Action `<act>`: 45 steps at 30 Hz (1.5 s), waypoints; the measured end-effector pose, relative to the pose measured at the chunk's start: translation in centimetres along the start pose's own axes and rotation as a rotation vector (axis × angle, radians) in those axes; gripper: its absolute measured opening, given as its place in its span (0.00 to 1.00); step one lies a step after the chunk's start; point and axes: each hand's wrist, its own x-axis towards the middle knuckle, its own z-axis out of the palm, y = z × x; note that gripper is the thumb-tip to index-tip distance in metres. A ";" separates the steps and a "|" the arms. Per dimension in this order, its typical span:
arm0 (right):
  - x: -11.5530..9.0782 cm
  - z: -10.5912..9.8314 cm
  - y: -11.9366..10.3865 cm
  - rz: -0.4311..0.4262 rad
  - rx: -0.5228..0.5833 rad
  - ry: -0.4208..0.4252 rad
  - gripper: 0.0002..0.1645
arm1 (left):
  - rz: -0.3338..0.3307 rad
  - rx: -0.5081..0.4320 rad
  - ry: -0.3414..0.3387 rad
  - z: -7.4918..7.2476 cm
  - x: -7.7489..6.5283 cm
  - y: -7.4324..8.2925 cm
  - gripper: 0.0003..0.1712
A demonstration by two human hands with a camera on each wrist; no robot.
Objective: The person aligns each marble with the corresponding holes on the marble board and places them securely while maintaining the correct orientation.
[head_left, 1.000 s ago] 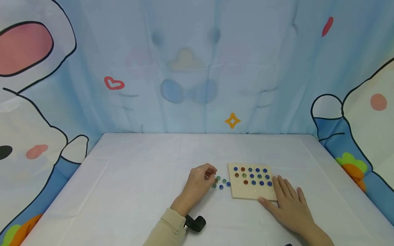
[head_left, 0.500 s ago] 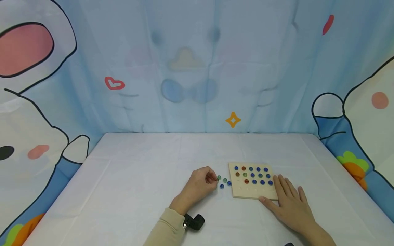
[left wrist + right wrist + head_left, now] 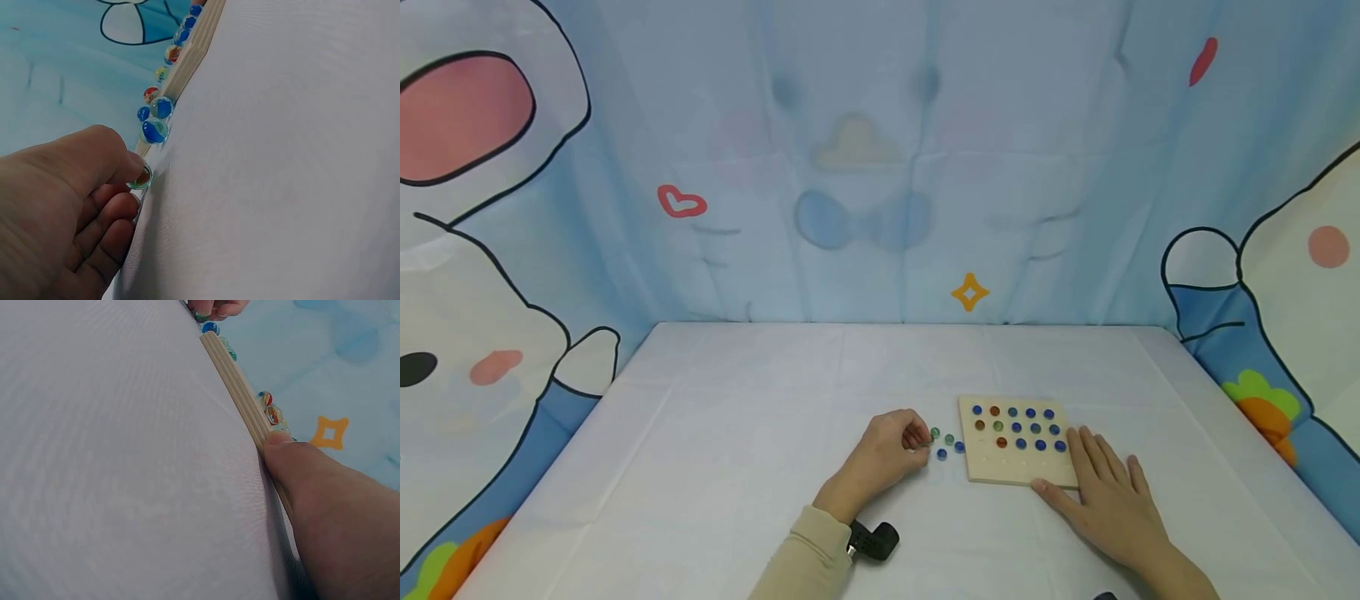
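My left hand (image 3: 891, 450) is low over the cloth, left of the board, with thumb and fingers curled in. In the left wrist view it pinches a clear glass marble (image 3: 144, 179) with a brownish-red core, right at the cloth. A pale wooden board (image 3: 988, 472) has three rows of blue, red-brown and green marbles sitting in its hollows; its front row shows bare hollows. My right hand (image 3: 1108, 504) lies flat at the board's right side, fingers straight. Its thumb (image 3: 279, 439) presses against the board's edge.
Between the left hand and the board lie several loose marbles, among them a green marble (image 3: 949, 439) and a blue marble (image 3: 942, 455). A white cloth (image 3: 737, 433) covers the table. Behind it hangs a blue curtain (image 3: 737, 275) with cartoon prints.
The left hand has come down slightly, and its fingers have closed on a marble at the near side of the loose group. The right hand stays at the board.
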 end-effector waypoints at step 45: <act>-0.3 0.2 -0.2 0.020 0.010 0.005 0.65 | 0.047 -0.100 0.012 0.7 0.9 2.1 0.10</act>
